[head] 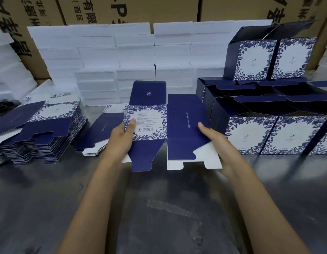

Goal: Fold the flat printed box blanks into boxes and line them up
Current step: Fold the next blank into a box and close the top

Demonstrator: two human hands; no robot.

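While the flat blank (150, 125) hangs between both hands just above the grey table (159, 208), the likeliest trouble I can see is a crooked fold. It is held only at its two side edges, with nothing under the middle, so if the hands push inward unevenly the card could buckle off its score lines, or the loose lower flaps could catch on each other. The blank's far right edge also sits close to the nearest of the finished boxes (250, 134) lined up on the right; a careless swing as it opens into a tube could knock that row askew. On the left, the stack of unfolded blanks (40, 129) already leans and fans out, and a bump from the left forearm might slide it further.

As for the grips: the left hand (120, 138) pinches the blank's left side, thumb pressed flat on the floral barcode panel and the other fingers tucked behind the card, out of sight. The right hand (219, 142) holds the right side at the navy panel, thumb laid on top near the edge, fingers again hidden underneath, so I cannot tell how tightly they curl. Both thumbs lie fairly straight, not clenched. White foam blocks (122, 52) are piled along the far wall.
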